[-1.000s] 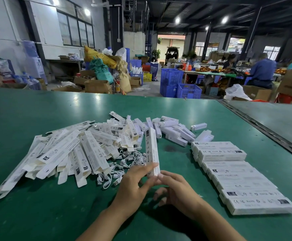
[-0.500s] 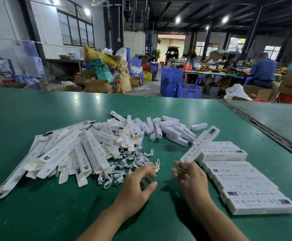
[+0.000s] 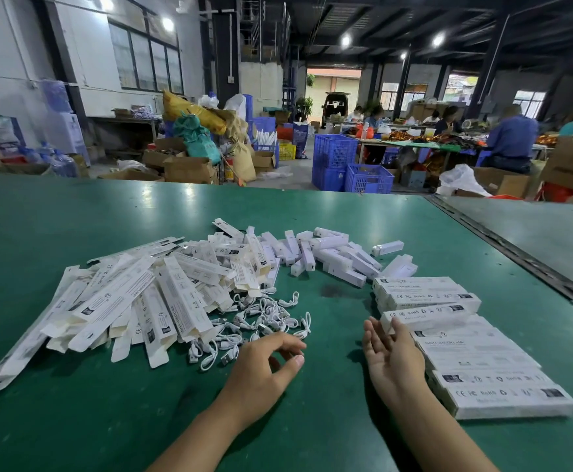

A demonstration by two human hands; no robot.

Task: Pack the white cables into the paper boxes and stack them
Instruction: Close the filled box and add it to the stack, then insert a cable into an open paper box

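Note:
A heap of short white cables [image 3: 261, 323] lies on the green table [image 3: 74, 420], in the middle. Left of it is a pile of flat, unfilled paper boxes [image 3: 125, 301]. A row of packed boxes [image 3: 482, 362] runs along the right, and one packed box [image 3: 428, 311] lies across its far part. My right hand [image 3: 390, 356] is palm up with straight fingers, its fingertips at that box's left end. My left hand [image 3: 264, 362] hovers just in front of the cables, fingers loosely curled and holding nothing.
Several small white boxes [image 3: 332, 257] lie scattered at the back of the table. A metal seam [image 3: 516, 253] separates this table from a grey one on the right. Beyond are blue crates [image 3: 346, 165], cartons, and people seated at benches.
My right hand carried the packed box from the table's middle to the right and laid it on the row. My left hand let go of it and drew toward the cables.

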